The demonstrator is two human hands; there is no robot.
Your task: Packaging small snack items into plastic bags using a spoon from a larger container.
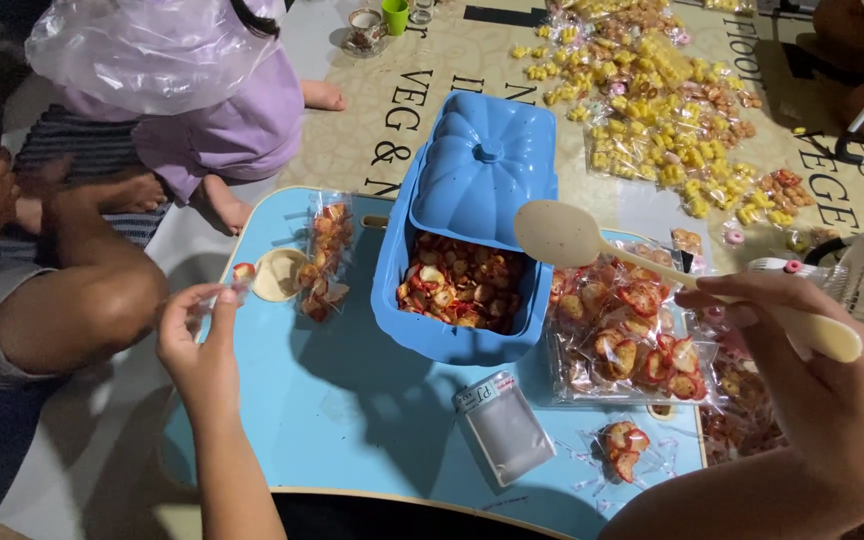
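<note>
Right hand (802,350) gripped on cream spoon (652,265); left hand (197,335) pinching small clear bag (235,285) at 9 o'clock. Blue tub (452,300) half full of snacks; filled packets (622,330) stacked at 3 o'clock.

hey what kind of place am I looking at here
Probably a home floor used as a snack-packing spot. A low blue table sits on a printed mat, a blue tub holds red chips, filled clear bags pile beside it, and barefoot people sit around.

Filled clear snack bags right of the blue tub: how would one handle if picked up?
Probably floppy: the filled clear bags are thin film, slumped in a loose pile on the blue table. Likely light for their size, holding dried, chip-like red slices with air between them. The contents look brittle, so a hard squeeze could crush them, and the glossy film may slip.
</note>
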